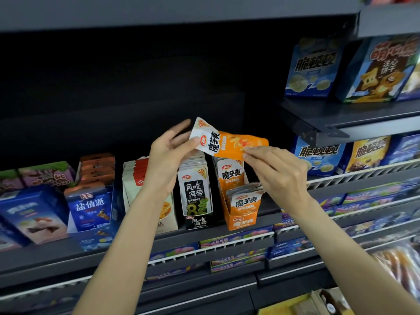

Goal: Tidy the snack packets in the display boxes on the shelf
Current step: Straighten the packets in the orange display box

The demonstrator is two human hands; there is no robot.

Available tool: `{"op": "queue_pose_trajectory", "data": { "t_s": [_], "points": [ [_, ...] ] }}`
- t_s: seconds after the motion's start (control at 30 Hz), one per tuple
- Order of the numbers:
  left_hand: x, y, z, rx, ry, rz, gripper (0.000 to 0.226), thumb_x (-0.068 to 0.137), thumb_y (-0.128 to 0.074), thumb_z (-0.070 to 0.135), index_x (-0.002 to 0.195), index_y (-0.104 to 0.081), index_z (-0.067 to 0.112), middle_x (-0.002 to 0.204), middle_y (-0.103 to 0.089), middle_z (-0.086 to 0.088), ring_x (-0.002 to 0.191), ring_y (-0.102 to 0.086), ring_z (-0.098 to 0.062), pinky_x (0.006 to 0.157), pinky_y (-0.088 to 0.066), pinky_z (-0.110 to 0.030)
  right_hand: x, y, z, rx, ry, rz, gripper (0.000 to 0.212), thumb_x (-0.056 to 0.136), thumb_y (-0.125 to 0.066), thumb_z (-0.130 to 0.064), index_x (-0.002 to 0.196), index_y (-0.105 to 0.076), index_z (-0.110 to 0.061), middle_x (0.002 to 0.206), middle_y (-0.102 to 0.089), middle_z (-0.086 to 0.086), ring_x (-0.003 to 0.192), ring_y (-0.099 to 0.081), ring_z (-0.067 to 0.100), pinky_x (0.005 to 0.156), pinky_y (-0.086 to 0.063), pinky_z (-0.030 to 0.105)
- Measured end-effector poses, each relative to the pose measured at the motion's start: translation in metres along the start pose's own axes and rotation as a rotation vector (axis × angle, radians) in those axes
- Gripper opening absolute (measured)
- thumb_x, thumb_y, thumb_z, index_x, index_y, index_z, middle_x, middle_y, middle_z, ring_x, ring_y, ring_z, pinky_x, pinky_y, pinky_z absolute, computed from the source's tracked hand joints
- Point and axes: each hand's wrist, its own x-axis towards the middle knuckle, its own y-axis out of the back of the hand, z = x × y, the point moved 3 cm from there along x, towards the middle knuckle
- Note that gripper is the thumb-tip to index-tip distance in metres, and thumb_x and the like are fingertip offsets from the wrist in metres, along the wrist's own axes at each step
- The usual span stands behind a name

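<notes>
A single head-worn wide-angle view looks forward and slightly down at a dark grey metal shelf [218,233] from close range, within arm's reach. Both bare forearms rise from the bottom edge toward mid-frame, and the shelving bends at the frame edges.

Both forearms are bare, and the left hand [169,153] and right hand [278,171] wear nothing.

Scene dimly lit; shelf [227,226] recess far left lost in deep shadow. Centre packets rendered sharp. Boxes at right edge [386,69] smeared, bowed by wide-angle distortion.
</notes>
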Motion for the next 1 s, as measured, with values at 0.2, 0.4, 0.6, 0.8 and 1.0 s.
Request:
{"op": "queue_pose_trajectory", "data": {
  "t_s": [0.2,0.4,0.6,0.8,1.0],
  "points": [
    [0.002,0.002,0.003,0.093,-0.155,0.054,0.025,0.085,-0.064,0.005,0.099,-0.066,0.025,0.095,-0.073,0.007,0.096,-0.068,-0.01,0.073,-0.054,-0.022,-0.017,-0.015,0.006,0.068,-0.061,-0.203,0.018,0.092,-0.064,-0.016,0.106,-0.071,-0.007,0.117,-0.066,0.008,0.106,-0.062,0.023,0.082,-0.054,0.033],
    [0.014,-0.014,0.015,0.461,-0.384,-0.034,0.024,0.087,-0.066,0.007,0.098,-0.066,0.028,0.098,-0.069,0.014,0.093,-0.066,-0.003,0.079,-0.054,-0.021,-0.025,-0.006,0.024,0.239,-0.28,-0.279,0.021,0.094,-0.058,-0.023,0.105,-0.072,-0.011,0.102,-0.071,0.0,0.091,-0.066,0.015,0.077,-0.054,0.028],
    [0.019,-0.029,-0.01,0.777,-0.439,-0.071,0.026,0.088,-0.063,0.006,0.108,-0.07,0.02,0.093,-0.064,0.022,0.084,-0.059,0.016,0.077,-0.046,-0.004,-0.051,-0.01,0.042,0.334,-0.537,-0.551,0.019,0.093,-0.06,-0.019,0.109,-0.07,-0.02,0.1,-0.072,-0.007,0.084,-0.067,0.011,0.067,-0.057,0.038],
    [0.032,-0.03,-0.037,0.845,-0.384,-0.138,0.025,0.088,-0.064,0.007,0.108,-0.07,0.021,0.091,-0.065,0.02,0.085,-0.06,0.011,0.077,-0.047,-0.006,-0.062,-0.011,0.038,0.488,-0.629,-0.602,0.019,0.094,-0.059,-0.019,0.108,-0.07,-0.02,0.097,-0.067,-0.019,0.089,-0.062,-0.001,0.073,-0.041,0.007],
    [0.047,-0.037,-0.08,0.969,-0.233,-0.316,0.028,0.085,-0.066,0.004,0.108,-0.069,0.02,0.101,-0.069,0.007,0.093,-0.064,-0.005,0.086,-0.053,-0.023,-0.064,-0.012,0.035,0.563,-0.606,-0.614,0.02,0.092,-0.062,-0.013,0.109,-0.07,-0.018,0.097,-0.065,-0.021,0.094,-0.062,-0.003,0.078,-0.045,0.009]
  ]
}}
